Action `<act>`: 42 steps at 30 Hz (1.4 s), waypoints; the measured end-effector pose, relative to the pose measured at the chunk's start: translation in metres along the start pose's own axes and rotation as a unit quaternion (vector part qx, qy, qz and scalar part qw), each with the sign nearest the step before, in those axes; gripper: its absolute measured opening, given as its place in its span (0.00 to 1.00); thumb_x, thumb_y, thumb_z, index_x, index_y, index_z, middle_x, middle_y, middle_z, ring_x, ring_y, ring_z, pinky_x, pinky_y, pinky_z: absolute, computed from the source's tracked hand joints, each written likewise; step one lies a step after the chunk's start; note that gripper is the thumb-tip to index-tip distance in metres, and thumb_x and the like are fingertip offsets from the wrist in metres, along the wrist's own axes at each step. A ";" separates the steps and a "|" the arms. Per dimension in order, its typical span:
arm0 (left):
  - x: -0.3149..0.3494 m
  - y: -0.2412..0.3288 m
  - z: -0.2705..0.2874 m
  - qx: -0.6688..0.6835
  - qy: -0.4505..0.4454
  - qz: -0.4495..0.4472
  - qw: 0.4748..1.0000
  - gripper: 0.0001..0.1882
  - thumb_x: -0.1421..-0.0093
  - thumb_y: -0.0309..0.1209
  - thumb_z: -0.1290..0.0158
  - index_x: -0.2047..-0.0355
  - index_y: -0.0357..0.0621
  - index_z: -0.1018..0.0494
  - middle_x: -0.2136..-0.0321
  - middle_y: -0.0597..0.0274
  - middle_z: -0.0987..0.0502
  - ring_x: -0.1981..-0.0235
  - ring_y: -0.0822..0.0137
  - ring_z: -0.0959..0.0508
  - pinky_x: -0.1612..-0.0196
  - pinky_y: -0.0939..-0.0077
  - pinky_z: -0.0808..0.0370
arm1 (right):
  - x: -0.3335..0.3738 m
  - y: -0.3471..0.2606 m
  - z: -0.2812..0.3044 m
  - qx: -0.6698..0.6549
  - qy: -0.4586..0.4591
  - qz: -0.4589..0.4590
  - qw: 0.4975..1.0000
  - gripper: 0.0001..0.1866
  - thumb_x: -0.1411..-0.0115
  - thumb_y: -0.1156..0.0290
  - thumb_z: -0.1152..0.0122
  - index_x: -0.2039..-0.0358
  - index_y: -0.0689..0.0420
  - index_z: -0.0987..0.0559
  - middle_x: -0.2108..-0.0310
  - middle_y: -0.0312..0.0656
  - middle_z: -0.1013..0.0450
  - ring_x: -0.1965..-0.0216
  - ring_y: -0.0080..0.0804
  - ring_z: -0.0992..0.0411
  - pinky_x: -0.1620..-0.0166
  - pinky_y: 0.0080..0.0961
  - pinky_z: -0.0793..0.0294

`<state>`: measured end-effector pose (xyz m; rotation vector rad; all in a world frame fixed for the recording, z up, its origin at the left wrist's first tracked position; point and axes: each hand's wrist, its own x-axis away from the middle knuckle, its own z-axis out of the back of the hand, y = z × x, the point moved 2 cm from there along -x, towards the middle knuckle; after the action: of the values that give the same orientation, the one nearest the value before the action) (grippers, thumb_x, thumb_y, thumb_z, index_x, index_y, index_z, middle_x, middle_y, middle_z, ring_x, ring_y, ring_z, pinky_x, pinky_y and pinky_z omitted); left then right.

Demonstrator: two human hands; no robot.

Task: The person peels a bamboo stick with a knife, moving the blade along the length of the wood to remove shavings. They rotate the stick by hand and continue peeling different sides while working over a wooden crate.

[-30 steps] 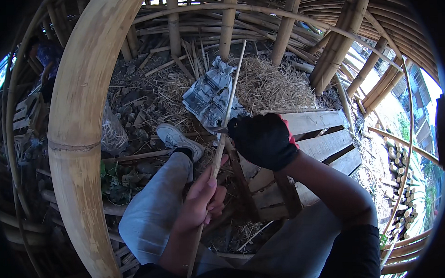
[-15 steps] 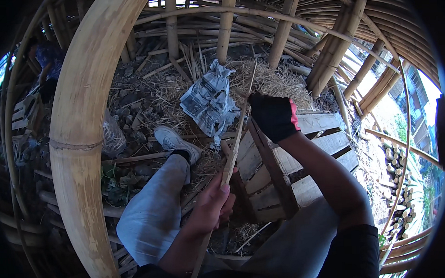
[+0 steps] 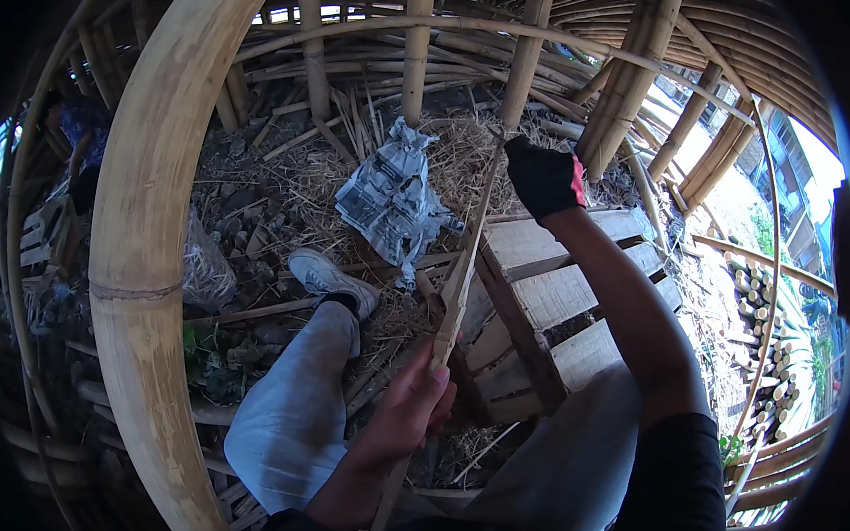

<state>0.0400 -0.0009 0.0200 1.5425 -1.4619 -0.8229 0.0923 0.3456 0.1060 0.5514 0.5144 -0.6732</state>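
A long, thin bamboo strip runs slantwise away from my lap, its pale split face showing. My bare left hand is closed around its lower part, the thumb lying along it. At the strip's far end is my right hand, in a black glove with a red edge, its fingers curled into a fist. A small dark pointed piece sticks out beside that fist; whether it is a blade or something else I cannot make out. The glove hides what the fingers grip.
A wooden slatted crate stands between my legs. Crumpled newspaper lies on straw ahead. A thick bamboo pole rises close on my left. Bamboo posts fence the far side, and cut bamboo is stacked at the right.
My right hand has moved farther away and slightly right, towards the strip's far end. My left hand keeps its grip, a little lower and to the right.
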 end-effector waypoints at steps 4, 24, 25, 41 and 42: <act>0.002 -0.002 0.004 0.001 0.007 0.006 1.000 0.27 0.26 0.43 0.61 0.31 0.48 0.45 0.86 0.77 0.45 0.86 0.83 0.47 0.83 0.84 0.48 | -0.001 -0.002 -0.005 0.000 -0.027 -0.021 0.999 0.09 0.38 0.62 0.46 0.60 0.49 0.23 0.75 0.43 0.21 0.72 0.44 0.20 0.72 0.44 0.25; 0.000 0.008 0.023 0.087 -0.004 -0.022 0.996 0.27 0.25 0.44 0.63 0.30 0.48 0.47 0.88 0.75 0.46 0.91 0.81 0.48 0.87 0.85 0.46 | 0.018 0.036 -0.067 -0.190 -0.145 -0.036 0.970 0.22 0.32 0.48 0.55 0.59 0.53 0.20 0.61 0.52 0.20 0.55 0.52 0.22 0.52 0.45 0.25; 0.002 0.008 0.030 0.115 0.010 -0.024 0.993 0.27 0.25 0.43 0.64 0.30 0.48 0.47 0.88 0.74 0.46 0.92 0.81 0.48 0.87 0.85 0.46 | 0.016 0.019 -0.055 -0.194 -0.146 -0.035 0.970 0.22 0.32 0.48 0.55 0.59 0.53 0.20 0.61 0.52 0.20 0.55 0.52 0.22 0.52 0.45 0.25; -0.002 0.009 0.050 0.136 0.045 -0.040 0.989 0.27 0.24 0.43 0.66 0.31 0.44 0.46 0.87 0.75 0.45 0.92 0.82 0.47 0.87 0.87 0.46 | 0.030 -0.016 0.011 -0.722 -0.475 -0.177 0.472 0.38 0.36 0.29 0.59 0.70 0.55 0.23 0.78 0.40 0.29 0.77 0.32 0.28 0.70 0.26 0.29; -0.001 0.009 0.051 0.150 0.047 -0.041 0.987 0.26 0.25 0.42 0.62 0.32 0.44 0.44 0.87 0.75 0.45 0.92 0.82 0.48 0.87 0.86 0.47 | 0.030 -0.028 0.023 -0.740 -0.509 -0.131 0.421 0.38 0.36 0.28 0.60 0.70 0.55 0.23 0.78 0.39 0.30 0.78 0.31 0.29 0.71 0.25 0.29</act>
<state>-0.0096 -0.0061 0.0055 1.8498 -1.5115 -0.5855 0.0989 0.3004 0.0968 -1.6662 -0.1561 -0.4610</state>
